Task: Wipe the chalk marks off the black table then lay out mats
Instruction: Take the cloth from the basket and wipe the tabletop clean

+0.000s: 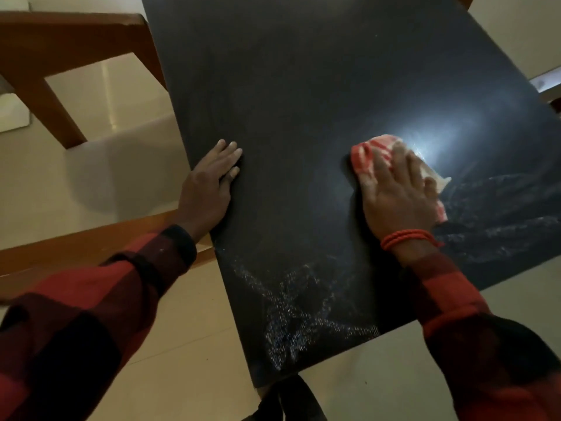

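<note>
We look down on the black table (303,86), which fills the middle of the view, tilted in the frame with its near corner at 6 o'clock. Our right hand (400,192) lies at 3 o'clock of centre, fingers straight and spread wide, pressing flat on a red and white cloth (368,156). The cloth shows past the fingertips toward 11 o'clock and again beside the palm toward 4 o'clock. A red corded bracelet (406,237) circles that wrist. Just beyond the cloth, toward 1 o'clock, a bright glare (437,132) sits on the tabletop.

Our left hand (209,186) rests at 9 o'clock of centre on the table's left edge, fingers straight and close together, palm down, holding nothing. Both arms wear red and black checked sleeves (91,314).

Chalk marks (303,317) remain in 2 places: a scribble of crossing white lines near the table's near corner at 6 o'clock, between our 2 forearms, and fainter smeared streaks (501,214) at 4 o'clock, just beside the right hand and the cloth. The far half of the tabletop, toward 12 o'clock, looks dark and unmarked.

A wooden chair (60,71) stands on the pale tiled floor (121,183) at 10 o'clock, apart from the table. We see no mats in this view.
</note>
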